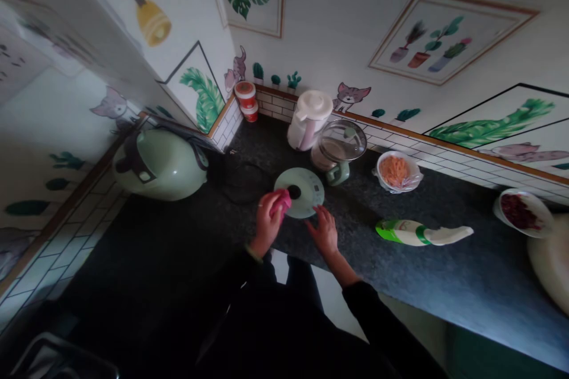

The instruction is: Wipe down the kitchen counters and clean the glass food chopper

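My left hand (268,222) is closed around a crumpled pink cloth (281,201). It holds the cloth over the left side of a round, pale green kettle base (300,206), which has a black connector and a panel of small marks. At the base's lower right edge is my right hand (326,231), its fingers apart and fingertips at the rim. Whether they press on it I cannot tell. Just behind the base stands a glass kettle (323,157) with a pale green handle.
A white pitcher (306,121) stands by the wall; red-and-white tubs (246,96) are stacked in the corner. Left is a green rounded appliance (171,163). To the right are a bowl of orange shreds (394,172), a green-and-white bottle (413,233) and a bowl of dark red pieces (521,211).
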`<state>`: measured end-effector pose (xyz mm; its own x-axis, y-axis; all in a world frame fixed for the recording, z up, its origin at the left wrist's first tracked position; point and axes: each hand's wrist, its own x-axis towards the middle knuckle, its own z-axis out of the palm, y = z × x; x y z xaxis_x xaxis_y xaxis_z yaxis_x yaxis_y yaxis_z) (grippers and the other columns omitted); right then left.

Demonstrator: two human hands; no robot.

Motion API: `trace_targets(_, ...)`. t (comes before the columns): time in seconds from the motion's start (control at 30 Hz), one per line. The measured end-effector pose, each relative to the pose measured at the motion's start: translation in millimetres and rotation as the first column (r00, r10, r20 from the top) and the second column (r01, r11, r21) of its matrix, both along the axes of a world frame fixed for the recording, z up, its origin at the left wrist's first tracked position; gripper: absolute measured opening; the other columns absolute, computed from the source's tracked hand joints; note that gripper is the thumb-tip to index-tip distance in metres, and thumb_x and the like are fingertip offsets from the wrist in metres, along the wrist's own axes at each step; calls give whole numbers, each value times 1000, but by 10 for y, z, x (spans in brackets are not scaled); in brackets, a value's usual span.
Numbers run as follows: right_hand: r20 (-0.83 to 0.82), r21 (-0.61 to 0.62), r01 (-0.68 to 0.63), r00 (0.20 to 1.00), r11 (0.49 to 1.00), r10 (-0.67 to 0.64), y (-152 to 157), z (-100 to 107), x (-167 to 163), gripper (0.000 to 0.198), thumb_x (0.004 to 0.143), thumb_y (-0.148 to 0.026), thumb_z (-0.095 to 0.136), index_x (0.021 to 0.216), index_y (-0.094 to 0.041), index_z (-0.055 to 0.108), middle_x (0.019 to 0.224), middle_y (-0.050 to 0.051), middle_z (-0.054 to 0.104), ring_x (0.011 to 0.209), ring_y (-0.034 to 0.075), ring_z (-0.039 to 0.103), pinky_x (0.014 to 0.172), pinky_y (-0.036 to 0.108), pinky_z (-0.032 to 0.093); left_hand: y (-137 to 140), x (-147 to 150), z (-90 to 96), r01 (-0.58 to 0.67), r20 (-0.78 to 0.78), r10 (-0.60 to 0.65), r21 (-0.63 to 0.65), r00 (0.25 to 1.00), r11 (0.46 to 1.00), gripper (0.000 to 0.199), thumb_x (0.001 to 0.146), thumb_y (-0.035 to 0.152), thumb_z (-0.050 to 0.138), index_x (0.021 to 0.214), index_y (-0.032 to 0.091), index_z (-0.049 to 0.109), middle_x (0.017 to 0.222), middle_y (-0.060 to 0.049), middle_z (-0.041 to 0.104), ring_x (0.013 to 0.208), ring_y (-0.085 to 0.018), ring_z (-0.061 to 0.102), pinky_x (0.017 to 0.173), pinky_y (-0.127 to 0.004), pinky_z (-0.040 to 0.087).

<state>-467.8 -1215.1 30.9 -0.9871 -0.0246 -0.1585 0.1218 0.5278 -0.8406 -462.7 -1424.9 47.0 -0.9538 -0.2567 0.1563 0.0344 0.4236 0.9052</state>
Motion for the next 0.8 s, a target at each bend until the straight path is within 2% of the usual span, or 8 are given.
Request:
trace_targets(0.1,-221,335,-56,966,940,136,1,-211,-224,64,88,-38,66,146,-16,52,160,20,45,151,36,33,124,60,28,-13,-328,-199,184,0,-190,-250,982,950,42,102,23,48,142,19,60,159,-16,47,152,-30,41,128,-51,32)
trace_targets(0.2,-208,457,-64,962,887,177,-20,-357,-338,70,90,-38,65,152,-14,44,161,21,44,151,35,35,124,59,27,-11,-464,-465,279,75,-271,-375,960,884,44,101,17,45,142,11,59,160,-21,44,158,-33,29,129,-58,28)
trace_targets(0.3,-184,481,-81,964,873,191,1,-433,-365,70,93,-42,62,154,-12,43,161,22,45,150,33,39,125,58,24,-74,-539,-579,313,85,-308,-443,948,840,48,101,16,42,146,11,55,161,-20,44,158,-31,29,129,-58,29)
trace_targets(0.47,-205,456,-87,958,886,200,34,-480,-350,69,96,-48,59,154,-13,44,162,21,45,152,33,37,125,57,22,-69,-1075,-403,421,199,-374,-516,906,746,49,95,9,44,139,16,65,160,-15,49,153,-29,39,130,-55,29)
trace_targets(0.57,-212,452,-76,959,889,190,23,-495,-343,68,98,-47,56,155,-14,43,162,20,44,153,33,36,125,55,24,227,-1513,-302,518,231,-471,-510,851,686,45,94,9,47,130,21,72,155,-10,57,149,-26,45,129,-50,31)
trace_targets(0.67,-197,471,-78,962,879,191,13,-496,-341,68,98,-45,55,156,-13,41,162,21,44,153,33,35,125,56,24,611,-1783,-270,617,227,-590,-479,775,625,40,95,11,51,123,23,76,149,-9,62,143,-24,50,128,-45,32)
trace_targets(0.73,-179,483,-81,966,872,188,7,-485,-338,69,98,-44,56,157,-13,40,162,22,43,153,33,35,124,57,24,731,-1843,-275,649,215,-631,-454,745,611,36,95,12,53,119,24,78,145,-8,65,143,-25,50,127,-45,32)
trace_targets(0.8,-164,488,-80,970,869,181,-4,-468,-332,69,98,-43,56,158,-14,39,163,22,42,153,33,35,124,58,23,648,-1820,-294,637,199,-621,-429,758,641,35,96,13,54,118,25,78,147,-6,63,146,-24,47,128,-45,33)
